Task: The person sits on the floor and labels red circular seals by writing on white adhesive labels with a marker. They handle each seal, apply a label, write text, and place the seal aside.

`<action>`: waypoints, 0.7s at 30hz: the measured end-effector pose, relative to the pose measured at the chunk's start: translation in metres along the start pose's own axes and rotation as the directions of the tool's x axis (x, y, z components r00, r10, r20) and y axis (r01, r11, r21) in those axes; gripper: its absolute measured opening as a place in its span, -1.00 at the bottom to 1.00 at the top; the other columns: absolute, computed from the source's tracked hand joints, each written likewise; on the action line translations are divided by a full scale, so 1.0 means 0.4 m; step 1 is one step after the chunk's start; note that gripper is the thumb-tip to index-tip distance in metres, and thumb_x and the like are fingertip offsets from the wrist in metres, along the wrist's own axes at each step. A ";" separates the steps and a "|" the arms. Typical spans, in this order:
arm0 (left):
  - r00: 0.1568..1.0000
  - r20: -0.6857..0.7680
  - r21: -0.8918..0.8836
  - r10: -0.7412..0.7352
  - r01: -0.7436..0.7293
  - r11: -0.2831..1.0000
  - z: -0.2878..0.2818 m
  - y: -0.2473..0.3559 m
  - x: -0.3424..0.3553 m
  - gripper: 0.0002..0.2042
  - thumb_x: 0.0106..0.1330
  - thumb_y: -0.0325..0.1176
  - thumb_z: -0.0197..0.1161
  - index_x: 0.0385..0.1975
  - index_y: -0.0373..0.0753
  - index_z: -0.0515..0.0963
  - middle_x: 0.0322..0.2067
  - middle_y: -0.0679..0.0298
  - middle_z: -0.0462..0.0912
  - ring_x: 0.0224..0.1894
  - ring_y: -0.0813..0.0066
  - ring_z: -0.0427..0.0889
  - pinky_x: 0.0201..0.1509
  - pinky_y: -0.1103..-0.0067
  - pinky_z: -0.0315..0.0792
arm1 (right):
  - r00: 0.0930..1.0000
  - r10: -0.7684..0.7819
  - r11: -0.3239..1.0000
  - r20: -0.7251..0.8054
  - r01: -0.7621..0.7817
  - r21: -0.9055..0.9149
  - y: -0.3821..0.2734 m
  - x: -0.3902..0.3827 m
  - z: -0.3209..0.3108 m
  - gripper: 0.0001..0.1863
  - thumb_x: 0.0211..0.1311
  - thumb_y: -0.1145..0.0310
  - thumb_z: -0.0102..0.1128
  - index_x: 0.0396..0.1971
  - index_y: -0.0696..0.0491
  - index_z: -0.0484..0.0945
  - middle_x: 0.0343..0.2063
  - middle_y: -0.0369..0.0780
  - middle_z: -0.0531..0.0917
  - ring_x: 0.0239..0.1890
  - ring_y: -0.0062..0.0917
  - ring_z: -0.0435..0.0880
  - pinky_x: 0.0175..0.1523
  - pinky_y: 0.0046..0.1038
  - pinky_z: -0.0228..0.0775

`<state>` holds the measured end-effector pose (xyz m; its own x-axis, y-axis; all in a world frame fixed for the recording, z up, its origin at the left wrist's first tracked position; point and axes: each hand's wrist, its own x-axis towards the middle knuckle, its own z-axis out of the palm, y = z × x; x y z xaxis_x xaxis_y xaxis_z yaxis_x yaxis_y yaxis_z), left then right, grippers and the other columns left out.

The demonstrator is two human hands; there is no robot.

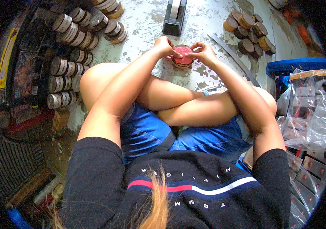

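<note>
A round pink-red piece lies on top of a short round container with a tan edge, on the worn floor in front of my crossed legs. My left hand grips its left side, thumb on the pink top and fingers curled at the rim. From the right, my right hand grips it in the same way, its thumb close to the other. What lies under the pink piece is mostly hidden. Just beyond stands a black tape dispenser with a pale roll.
Rows of round containers with white labels stand at the left. A pile of round dark and tan pieces lies at the far right. A long metal strip slants beside my right forearm. Plastic-wrapped packs fill the right side.
</note>
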<state>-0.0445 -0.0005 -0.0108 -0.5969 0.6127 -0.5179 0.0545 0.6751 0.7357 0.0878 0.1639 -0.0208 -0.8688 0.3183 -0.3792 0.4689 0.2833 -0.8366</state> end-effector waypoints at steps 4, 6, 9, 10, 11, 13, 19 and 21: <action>0.999 -0.032 0.094 -0.004 0.007 0.996 0.001 0.007 -0.005 -0.48 -0.34 -0.20 0.66 -0.43 -0.39 0.56 -0.48 0.15 0.64 -0.50 0.52 0.64 -0.49 0.57 0.63 | 1.000 0.007 0.997 -0.024 -0.009 -0.082 0.015 0.011 0.006 -0.44 -0.31 0.10 0.60 -0.29 0.08 0.57 -0.53 -0.21 0.67 -0.46 -0.58 0.63 -0.32 -0.48 0.47; 0.996 -0.094 0.170 0.001 0.016 0.985 0.001 0.004 -0.006 -0.36 -0.36 -0.16 0.67 -0.29 -0.39 0.52 -0.36 0.07 0.62 -0.46 0.46 0.66 -0.50 0.55 0.63 | 0.988 -0.082 0.956 -0.131 0.040 -0.291 0.023 0.014 0.008 -0.39 -0.27 0.08 0.59 -0.21 0.06 0.51 -0.53 -0.26 0.63 -0.49 -0.63 0.57 -0.43 -0.54 0.41; 0.992 -0.127 0.199 0.015 0.010 0.980 0.000 -0.013 0.002 -0.17 -0.38 -0.09 0.67 -0.06 -0.34 0.41 -0.15 -0.03 0.55 -0.39 0.34 0.67 -0.51 0.53 0.63 | 0.991 -0.030 0.974 -0.133 0.000 -0.227 0.035 0.014 0.004 -0.29 -0.25 0.02 0.58 -0.10 0.04 0.43 -0.41 -0.26 0.60 -0.44 -0.63 0.55 -0.47 -0.53 0.42; 0.999 -0.040 0.130 -0.010 0.015 0.991 0.000 -0.021 0.006 -0.11 -0.38 -0.06 0.66 0.02 -0.30 0.37 -0.08 -0.05 0.51 -0.36 0.30 0.66 -0.51 0.52 0.63 | 0.994 0.054 0.986 -0.093 -0.068 -0.152 0.037 0.017 0.004 -0.25 -0.25 0.00 0.57 -0.07 0.04 0.40 -0.36 -0.25 0.59 -0.41 -0.62 0.56 -0.46 -0.51 0.45; 0.997 0.069 0.091 -0.016 0.010 0.996 -0.003 -0.027 0.015 -0.13 -0.34 -0.05 0.65 0.06 -0.24 0.39 -0.11 -0.03 0.54 -0.37 0.28 0.66 -0.46 0.47 0.64 | 0.987 0.150 0.989 0.059 -0.150 -0.012 0.041 0.014 -0.003 -0.25 -0.18 0.01 0.54 -0.01 0.02 0.36 -0.25 -0.24 0.55 -0.34 -0.62 0.55 -0.44 -0.48 0.48; 0.983 0.160 0.070 0.087 -0.100 0.993 -0.008 -0.039 0.031 -0.15 -0.29 -0.07 0.63 0.09 -0.24 0.39 -0.17 0.02 0.59 -0.38 0.34 0.66 -0.40 0.44 0.63 | 0.969 0.163 0.974 0.183 -0.189 0.129 0.044 0.012 -0.010 -0.31 -0.10 0.07 0.51 0.01 0.01 0.36 -0.33 -0.31 0.52 -0.36 -0.67 0.54 -0.46 -0.53 0.47; 0.964 0.243 0.047 0.111 -0.126 0.991 -0.019 -0.056 0.056 -0.23 -0.25 -0.05 0.61 0.02 -0.22 0.44 -0.32 0.13 0.64 -0.38 0.45 0.63 -0.39 0.53 0.56 | 0.962 0.163 0.960 0.220 -0.206 0.191 0.037 0.016 -0.015 -0.35 -0.08 0.13 0.50 -0.01 0.00 0.36 -0.29 -0.31 0.45 -0.38 -0.64 0.54 -0.45 -0.55 0.55; 0.962 0.234 0.081 0.142 -0.165 0.983 -0.019 -0.056 0.061 -0.25 -0.26 -0.02 0.61 -0.04 -0.24 0.45 -0.36 0.17 0.64 -0.38 0.47 0.61 -0.40 0.56 0.53 | 0.969 0.133 0.972 0.208 -0.168 0.166 0.032 0.023 -0.014 -0.35 -0.11 0.15 0.52 -0.04 0.02 0.36 -0.31 -0.28 0.45 -0.38 -0.60 0.54 -0.46 -0.50 0.57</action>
<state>-0.0662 -0.0037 -0.0365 -0.3794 0.7813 -0.4957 0.2173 0.5960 0.7731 0.0869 0.1755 -0.0329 -0.8129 0.1582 -0.5605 0.5756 0.0716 -0.8146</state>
